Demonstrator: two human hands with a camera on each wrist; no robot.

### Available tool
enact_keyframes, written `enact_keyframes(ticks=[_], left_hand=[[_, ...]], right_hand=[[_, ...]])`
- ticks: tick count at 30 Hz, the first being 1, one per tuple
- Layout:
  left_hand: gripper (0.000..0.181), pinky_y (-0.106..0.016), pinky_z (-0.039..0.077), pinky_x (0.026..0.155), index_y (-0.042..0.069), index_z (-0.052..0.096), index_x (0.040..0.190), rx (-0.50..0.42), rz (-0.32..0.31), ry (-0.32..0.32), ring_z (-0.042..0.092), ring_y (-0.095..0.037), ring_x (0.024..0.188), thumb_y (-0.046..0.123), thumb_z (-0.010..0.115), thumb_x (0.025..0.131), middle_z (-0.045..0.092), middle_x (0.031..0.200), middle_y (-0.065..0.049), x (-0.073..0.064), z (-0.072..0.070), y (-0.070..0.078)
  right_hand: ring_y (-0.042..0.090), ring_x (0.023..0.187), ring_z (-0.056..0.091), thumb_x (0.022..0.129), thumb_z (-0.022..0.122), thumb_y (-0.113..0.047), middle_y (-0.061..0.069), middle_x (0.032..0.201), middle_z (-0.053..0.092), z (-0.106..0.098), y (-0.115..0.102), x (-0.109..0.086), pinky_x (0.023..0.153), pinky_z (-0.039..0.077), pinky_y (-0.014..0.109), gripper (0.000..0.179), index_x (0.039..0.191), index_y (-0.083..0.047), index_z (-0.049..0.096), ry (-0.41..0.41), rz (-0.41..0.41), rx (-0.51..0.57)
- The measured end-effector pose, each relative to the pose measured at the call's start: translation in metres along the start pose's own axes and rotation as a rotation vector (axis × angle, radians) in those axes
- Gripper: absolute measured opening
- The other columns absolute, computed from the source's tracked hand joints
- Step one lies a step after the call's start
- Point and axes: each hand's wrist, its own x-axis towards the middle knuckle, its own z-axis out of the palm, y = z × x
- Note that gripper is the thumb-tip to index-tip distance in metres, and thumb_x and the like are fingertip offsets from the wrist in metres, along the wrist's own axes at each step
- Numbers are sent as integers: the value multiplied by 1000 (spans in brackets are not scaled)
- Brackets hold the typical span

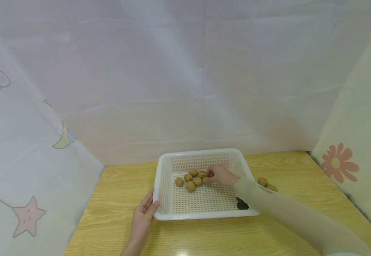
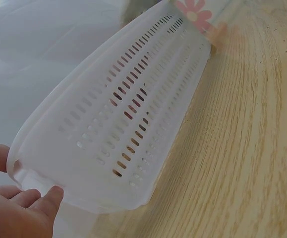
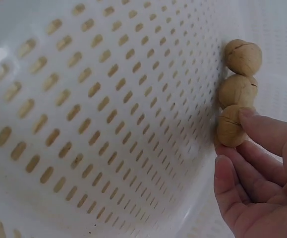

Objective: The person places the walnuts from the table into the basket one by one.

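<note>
Nearest me, the left hand (image 1: 143, 215) grips the left side of a white, rectangular, slotted plastic basket (image 1: 204, 215) on a yellowish wood-grain table (image 1: 108, 206); the head view catches two round, tan, unshelled walnuts (image 1: 263, 181) to its right, which the right wrist view misses. Farther in, the right hand (image 1: 222, 175) pinches another walnut (image 3: 230, 126), its seam clear only from that wrist, beside a cluster of walnuts (image 1: 190, 186) inside the basket.

A short line of small dark lettering (image 1: 266, 190) is running along the person's right sleeve (image 1: 291, 212), looking too blurred to read.
</note>
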Motion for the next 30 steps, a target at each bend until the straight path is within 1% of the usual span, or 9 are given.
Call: enact_keyframes(ticks=[8,11,15,19,23,27,30], left_hand=[[62,-37,48,112,3,32,161,0,1,0,40,-38,148,11,60,106,35,164,-21,0,0,-2],[62,-38,48,112,3,33,161,0,1,2,40,-38,147,11,60,106,36,163,-21,0,0,-3],[62,-37,48,112,3,33,161,4,2,1,40,-38,148,12,60,106,35,164,-21,0,0,-3],[64,-36,48,112,3,31,162,-1,2,-3,40,-38,148,14,60,106,34,164,-21,0,-1,-3],[64,-36,48,112,2,30,162,-11,9,-6,40,-38,148,14,60,106,34,164,-22,0,-2,-2],[63,-36,47,112,2,30,162,-10,17,-13,39,-37,148,13,59,106,34,164,-22,1,-2,-1],[63,-37,47,112,1,30,161,-10,24,-15,39,-38,148,12,59,106,34,164,-22,2,-2,-1]], right_hand=[[11,75,59,90,82,-12,-1,82,67,11,-2,5,67,54,29,15,93,-5,69,19,-17,-25],[12,75,58,90,82,-12,-1,83,66,11,-2,6,67,54,29,15,93,-6,68,10,-7,-21],[14,78,60,92,80,-13,-1,87,67,8,-3,5,69,55,31,14,97,-7,69,-11,26,-2],[14,84,63,94,77,-12,0,92,69,-3,-6,5,74,58,32,12,102,-6,70,-15,45,17],[16,88,66,97,75,-13,2,96,71,-19,-12,3,78,61,34,14,106,-2,71,-3,14,13],[18,92,69,98,74,-15,4,101,73,-35,-18,-3,82,62,36,21,111,0,72,-8,-16,6],[19,95,69,98,74,-17,5,104,74,-46,-20,-10,84,62,38,23,115,-1,73,-7,-40,7]])
